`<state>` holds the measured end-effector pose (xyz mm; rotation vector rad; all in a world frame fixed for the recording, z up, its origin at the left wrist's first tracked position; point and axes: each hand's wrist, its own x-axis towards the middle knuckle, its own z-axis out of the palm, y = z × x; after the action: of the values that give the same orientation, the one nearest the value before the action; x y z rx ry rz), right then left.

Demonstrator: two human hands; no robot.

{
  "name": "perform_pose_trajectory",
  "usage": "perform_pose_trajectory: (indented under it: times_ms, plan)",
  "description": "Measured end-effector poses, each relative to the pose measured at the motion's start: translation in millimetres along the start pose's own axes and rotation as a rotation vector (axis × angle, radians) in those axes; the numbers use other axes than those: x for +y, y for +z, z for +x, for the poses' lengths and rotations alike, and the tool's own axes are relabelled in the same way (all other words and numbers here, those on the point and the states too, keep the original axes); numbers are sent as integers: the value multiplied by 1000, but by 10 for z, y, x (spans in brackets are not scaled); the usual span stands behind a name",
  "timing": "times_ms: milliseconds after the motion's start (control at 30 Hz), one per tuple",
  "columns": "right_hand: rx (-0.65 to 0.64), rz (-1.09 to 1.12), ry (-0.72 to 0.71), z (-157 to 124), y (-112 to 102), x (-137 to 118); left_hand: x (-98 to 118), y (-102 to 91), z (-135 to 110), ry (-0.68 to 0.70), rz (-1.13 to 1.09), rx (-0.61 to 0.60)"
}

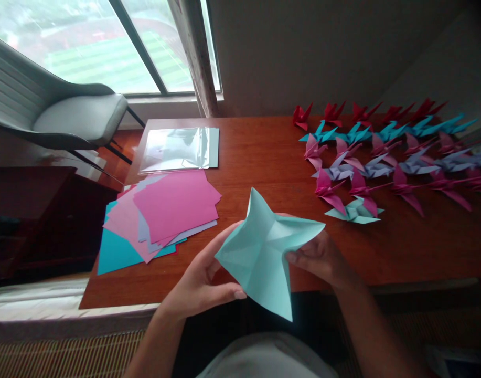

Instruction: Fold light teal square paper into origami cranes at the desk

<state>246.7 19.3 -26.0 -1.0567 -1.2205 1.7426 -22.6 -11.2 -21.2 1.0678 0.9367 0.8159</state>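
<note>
A partly folded mint-green paper sheet [264,249] is held up over the front edge of the wooden table [264,152], its corners spread like a star. My left hand [203,281] grips its left side, thumb on the lower edge. Pinching the right side from behind is my right hand [319,257]. To the left lies a loose stack of pink, lilac and blue paper sheets [165,210].
Rows of folded paper cranes [382,152] in red, teal, pink and lilac cover the right of the table; a mint crane [354,211] sits nearest. A clear plastic sleeve [179,148] lies at the back left. A grey chair [67,115] stands by the window.
</note>
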Motion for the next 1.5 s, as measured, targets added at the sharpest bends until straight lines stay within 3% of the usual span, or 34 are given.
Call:
perform_pose_trajectory:
  times_ms: [267, 367, 733, 1000, 1167, 1500]
  plan:
    - [12, -45, -34, -1, 65, -53, 11, 232, 44, 24, -38, 165]
    - [2, -114, -51, 0, 79, -96, 42, 302, 54, 7, -36, 279]
    - [24, -161, -77, 1, 113, -89, -23, 242, 68, 97, 127, 373]
    - [59, -291, -133, 18, 130, -78, 49, 242, 85, 162, 170, 364]
    - [75, -332, -150, 8, 110, -87, 53, 188, 95, 161, 254, 244]
    - [58, -349, -170, 3, 54, -57, -25, 180, 144, 251, 219, 233]
